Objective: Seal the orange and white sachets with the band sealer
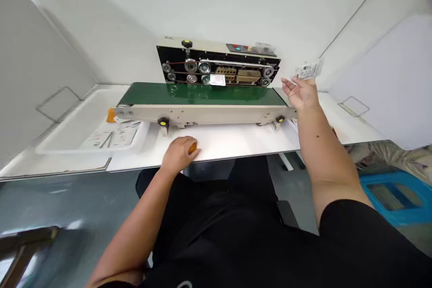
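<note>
A small printed packet [308,70] is pinched at the fingertips of the right hand [301,93], raised just past the end of the green conveyor belt [202,94] of the sealing machine [219,69]. The left hand [178,153] rests curled on the white table [236,141], closed over a small orange object [192,147]. Beyond that hand, a white tray [84,121] holds flat packets [111,137].

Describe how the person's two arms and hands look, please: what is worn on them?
Both forearms are bare. The left hand and the right hand wear no gloves, and no watch, ring or bracelet can be seen. A short black sleeve covers the right upper arm. The right forearm shows one small dark spot.
</note>
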`<action>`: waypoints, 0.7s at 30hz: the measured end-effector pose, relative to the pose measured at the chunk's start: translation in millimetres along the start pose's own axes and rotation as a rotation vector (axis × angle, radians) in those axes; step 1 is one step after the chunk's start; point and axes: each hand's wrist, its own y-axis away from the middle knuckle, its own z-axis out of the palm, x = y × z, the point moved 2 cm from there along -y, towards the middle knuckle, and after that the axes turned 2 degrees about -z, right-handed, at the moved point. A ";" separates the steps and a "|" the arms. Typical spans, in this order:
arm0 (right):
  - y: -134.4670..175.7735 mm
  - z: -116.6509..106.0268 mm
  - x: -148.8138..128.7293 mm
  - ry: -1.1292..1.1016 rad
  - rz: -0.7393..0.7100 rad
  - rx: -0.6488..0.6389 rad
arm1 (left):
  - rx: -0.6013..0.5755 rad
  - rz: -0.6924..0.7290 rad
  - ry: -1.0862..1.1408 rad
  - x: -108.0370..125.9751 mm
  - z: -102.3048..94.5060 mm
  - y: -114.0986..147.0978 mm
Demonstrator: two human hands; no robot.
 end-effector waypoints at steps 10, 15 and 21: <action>-56.9 -9.4 24.3 0.564 -0.210 0.096 | 0.028 -0.012 0.052 -3.2 3.9 2.0; -73.8 -5.5 42.0 0.717 -0.328 0.034 | 0.028 -0.022 0.074 -3.4 3.2 2.7; -83.1 -2.1 55.8 0.759 -0.228 -0.014 | 0.022 -0.026 0.069 -4.9 3.3 2.9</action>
